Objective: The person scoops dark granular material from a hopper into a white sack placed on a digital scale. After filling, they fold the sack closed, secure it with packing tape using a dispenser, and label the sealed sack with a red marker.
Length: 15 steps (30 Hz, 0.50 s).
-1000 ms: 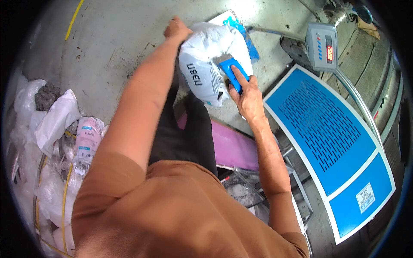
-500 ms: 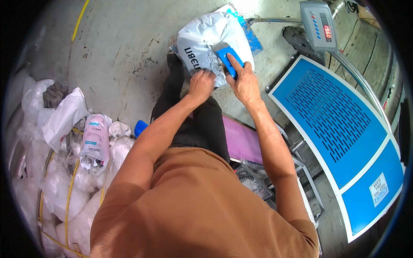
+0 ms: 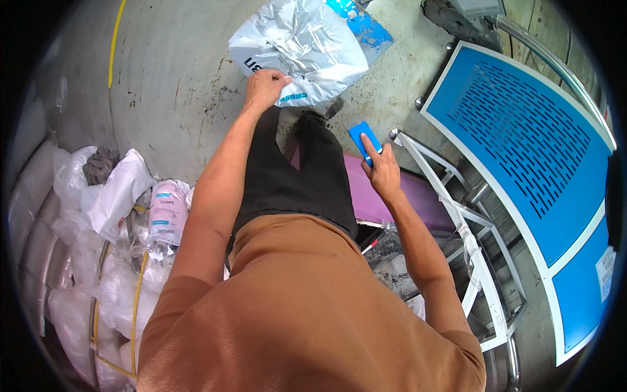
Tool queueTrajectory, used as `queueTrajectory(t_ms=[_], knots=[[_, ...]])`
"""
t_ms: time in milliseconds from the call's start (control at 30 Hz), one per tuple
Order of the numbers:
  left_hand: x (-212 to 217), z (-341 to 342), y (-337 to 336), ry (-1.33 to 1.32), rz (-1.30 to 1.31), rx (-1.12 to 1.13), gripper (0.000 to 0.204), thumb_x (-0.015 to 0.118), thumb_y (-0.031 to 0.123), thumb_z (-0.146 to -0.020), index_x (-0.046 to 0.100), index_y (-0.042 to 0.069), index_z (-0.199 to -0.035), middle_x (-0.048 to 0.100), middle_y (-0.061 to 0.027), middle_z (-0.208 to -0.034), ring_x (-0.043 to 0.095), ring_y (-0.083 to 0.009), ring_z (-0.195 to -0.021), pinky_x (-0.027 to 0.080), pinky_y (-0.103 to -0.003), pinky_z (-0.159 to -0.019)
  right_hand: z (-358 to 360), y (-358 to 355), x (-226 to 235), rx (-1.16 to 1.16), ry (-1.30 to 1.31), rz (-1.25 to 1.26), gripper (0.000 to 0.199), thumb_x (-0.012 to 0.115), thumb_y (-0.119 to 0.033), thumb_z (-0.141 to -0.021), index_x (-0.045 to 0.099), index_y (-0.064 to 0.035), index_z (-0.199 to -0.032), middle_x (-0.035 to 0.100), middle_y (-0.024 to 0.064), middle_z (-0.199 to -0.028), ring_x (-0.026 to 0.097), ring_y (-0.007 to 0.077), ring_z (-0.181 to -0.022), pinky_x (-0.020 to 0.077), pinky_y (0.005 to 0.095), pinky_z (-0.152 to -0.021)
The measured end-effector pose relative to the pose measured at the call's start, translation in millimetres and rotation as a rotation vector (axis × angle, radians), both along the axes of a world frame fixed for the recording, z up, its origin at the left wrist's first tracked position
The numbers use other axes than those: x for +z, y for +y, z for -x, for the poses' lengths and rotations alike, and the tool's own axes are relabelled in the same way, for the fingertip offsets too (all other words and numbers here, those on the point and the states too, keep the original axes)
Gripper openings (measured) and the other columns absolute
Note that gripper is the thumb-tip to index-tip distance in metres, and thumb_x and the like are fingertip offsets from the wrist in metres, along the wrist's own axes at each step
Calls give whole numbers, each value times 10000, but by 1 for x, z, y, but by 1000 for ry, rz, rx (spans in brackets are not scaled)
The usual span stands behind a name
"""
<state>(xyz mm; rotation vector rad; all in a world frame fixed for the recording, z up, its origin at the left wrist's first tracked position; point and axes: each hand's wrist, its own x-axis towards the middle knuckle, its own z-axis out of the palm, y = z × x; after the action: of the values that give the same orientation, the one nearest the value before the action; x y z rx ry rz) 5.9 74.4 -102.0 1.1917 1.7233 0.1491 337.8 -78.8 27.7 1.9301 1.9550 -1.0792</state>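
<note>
My left hand [image 3: 262, 87] grips the near edge of a crumpled white plastic sack [image 3: 302, 47] lying on the concrete floor ahead of my feet. My right hand [image 3: 381, 168] is drawn back to the right of my legs and holds a small blue flat tool [image 3: 363, 138], its tip pointing toward the sack. A blue printed patch [image 3: 363, 27] shows at the sack's far right corner. My black trousers and brown shirt fill the middle of the view.
A big blue perforated panel [image 3: 522, 137] on a white metal frame [image 3: 465, 230] stands at the right. A purple sheet [image 3: 385, 204] lies under the frame. White plastic bags and a pink-labelled sack [image 3: 164, 212] are heaped at the left. A yellow line [image 3: 115, 40] runs across the floor.
My right hand has pulled the blue tool away from the sack and back toward my body. My left hand moved to the sack's near edge and the sack now lies flatter.
</note>
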Motion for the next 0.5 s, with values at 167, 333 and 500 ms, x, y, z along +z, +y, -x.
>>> queueTrajectory(t_ms=[167,333,500], knots=[[-5,2,-1,-5,31,35,272,798,302,-863,803,45,-952,743,-70,-762,670,-157,-689,526,-329,-685,0,-7,-25,33,-20,-76,728,774,-139,-836,523,-280,-1505,534,192,-981,617,396,-924,534,488,-810],[0,2,5,29,85,9,257,805,294,-857,800,44,-913,734,-38,-756,643,-124,-677,509,-307,-664,29,34,-102,76,-76,-168,556,693,-158,-884,586,-204,-1427,579,200,-992,661,387,-883,564,496,-784],[7,-16,7,95,63,29,275,826,311,-813,805,49,-894,761,-117,-796,711,-218,-736,547,-363,-738,-39,-6,-193,79,-259,428,281,591,-164,-939,731,-75,-1166,740,256,-993,716,415,-1000,575,499,-843]])
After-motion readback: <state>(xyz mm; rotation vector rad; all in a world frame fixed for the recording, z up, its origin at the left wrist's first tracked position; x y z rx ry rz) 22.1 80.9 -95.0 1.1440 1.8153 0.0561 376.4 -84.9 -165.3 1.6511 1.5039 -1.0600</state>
